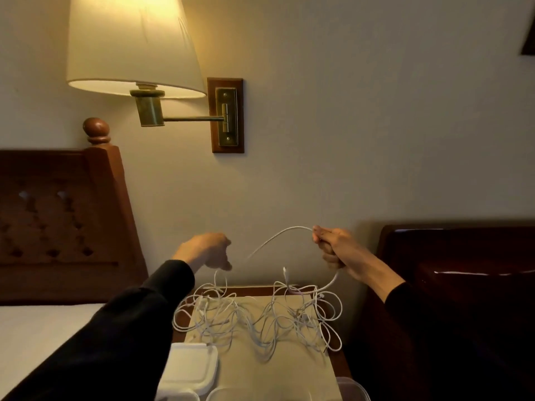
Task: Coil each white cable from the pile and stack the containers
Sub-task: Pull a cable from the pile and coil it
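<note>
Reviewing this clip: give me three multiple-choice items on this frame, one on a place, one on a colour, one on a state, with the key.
1. Where does the cable pile lie?
A. on the bed
B. on the small table between the beds
C. on the floor

2. What colour are the person's sleeves?
A. white
B. red
C. black

3. What is the right hand doing?
A. gripping a white cable raised above the pile
B. resting flat on the table
C. holding a container

Key:
1 B, the tangle spreads over the table, on its tan mat.
2 C, both forearms are in black sleeves.
3 A, its fingers curl round a cable that arches toward the left hand.
</note>
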Available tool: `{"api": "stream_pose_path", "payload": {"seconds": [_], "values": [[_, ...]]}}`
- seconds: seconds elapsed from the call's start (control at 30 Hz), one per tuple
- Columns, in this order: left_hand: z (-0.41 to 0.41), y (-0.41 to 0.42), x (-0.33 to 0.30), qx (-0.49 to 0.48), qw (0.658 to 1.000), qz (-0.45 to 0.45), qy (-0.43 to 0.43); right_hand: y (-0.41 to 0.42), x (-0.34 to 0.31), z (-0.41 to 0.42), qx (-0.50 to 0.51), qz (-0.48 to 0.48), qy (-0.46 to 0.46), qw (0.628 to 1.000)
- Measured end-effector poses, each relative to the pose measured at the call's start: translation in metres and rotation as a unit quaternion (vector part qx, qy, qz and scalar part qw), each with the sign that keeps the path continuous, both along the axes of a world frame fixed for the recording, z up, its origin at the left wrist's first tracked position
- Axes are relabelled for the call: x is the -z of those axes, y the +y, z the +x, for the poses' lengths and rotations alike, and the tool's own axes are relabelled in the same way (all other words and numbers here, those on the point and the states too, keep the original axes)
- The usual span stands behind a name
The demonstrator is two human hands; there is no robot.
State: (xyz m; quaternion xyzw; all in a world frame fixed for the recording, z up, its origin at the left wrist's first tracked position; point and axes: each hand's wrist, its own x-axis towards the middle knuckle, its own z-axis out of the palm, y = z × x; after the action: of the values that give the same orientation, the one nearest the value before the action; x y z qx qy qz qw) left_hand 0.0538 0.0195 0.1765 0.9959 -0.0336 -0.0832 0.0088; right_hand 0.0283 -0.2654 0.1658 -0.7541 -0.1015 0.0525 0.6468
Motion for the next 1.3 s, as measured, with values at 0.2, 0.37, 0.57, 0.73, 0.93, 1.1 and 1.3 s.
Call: {"api": "stream_pose_path", "payload": {"seconds": [0.2,0.37,0.57,0.73,0.93,1.1,1.3], "values": [[-0.011,-0.055,-0.005,0.194,0.913,-0.289,-0.214,0.033,-0.046,-0.004,-0.047,-0.051,-0.03,0.997],[-0.011,-0.063,-0.007,0.262,0.834,-0.379,-0.305,0.034,-0.06,-0.012,-0.07,-0.04,-0.033,0.996],[0.004,-0.043,-0.039,0.293,0.843,-0.233,-0.387,0.033,-0.05,-0.026,-0.108,0.022,0.014,0.994],[0.019,-0.017,-0.061,0.259,0.859,-0.167,-0.409,0.02,-0.056,-0.03,-0.103,0.027,0.012,0.994],[0.022,0.016,-0.08,0.202,0.862,-0.153,-0.438,-0.004,-0.061,-0.034,-0.09,-0.001,-0.001,0.996],[0.015,0.03,-0.081,0.218,0.855,-0.121,-0.455,-0.021,-0.075,-0.036,-0.075,-0.062,-0.037,0.995],[0.01,0.04,-0.077,0.239,0.853,-0.125,-0.446,-0.038,-0.074,-0.031,-0.013,-0.096,-0.062,0.993]]}}
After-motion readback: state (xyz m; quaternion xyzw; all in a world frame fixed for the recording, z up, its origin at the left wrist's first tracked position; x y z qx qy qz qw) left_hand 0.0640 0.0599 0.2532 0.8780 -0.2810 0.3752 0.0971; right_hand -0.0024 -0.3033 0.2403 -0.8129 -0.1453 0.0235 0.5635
